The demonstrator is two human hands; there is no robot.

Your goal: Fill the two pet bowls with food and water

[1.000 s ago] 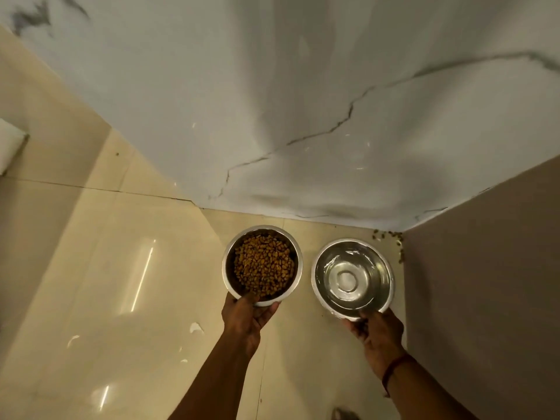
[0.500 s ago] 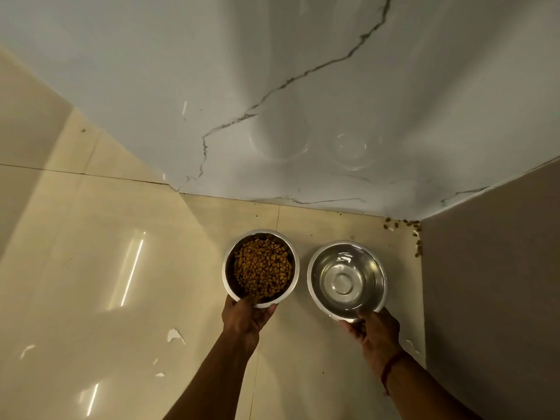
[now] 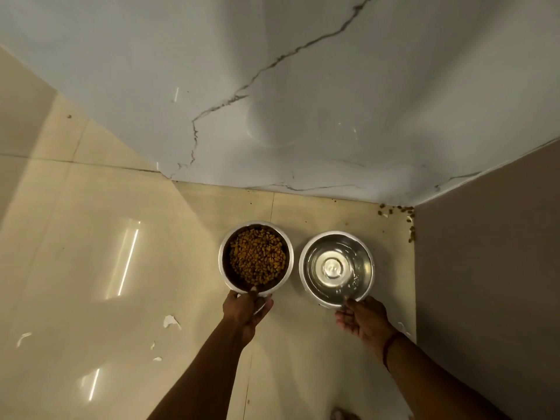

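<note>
Two steel pet bowls sit side by side low over the beige tiled floor near a wall corner. The left bowl [image 3: 225, 262] is filled with brown kibble [image 3: 257, 259]. My left hand [image 3: 246, 310] grips its near rim, thumb over the edge. The right bowl [image 3: 304, 268] holds clear, rippling water. My right hand [image 3: 362, 321] pinches its near rim with thumb and fingers. I cannot tell whether the bowls rest on the floor or hang just above it.
A white marble-veined wall [image 3: 303, 101] runs behind the bowls and a grey-brown wall [image 3: 491, 268] stands close on the right. Spilled kibble [image 3: 407, 219] lies in the corner. White flecks [image 3: 171, 321] dot the floor tiles [image 3: 91, 268] at left.
Both bowls have come lower and nearer the floor by the corner, my hands still on their rims. The water now ripples more.
</note>
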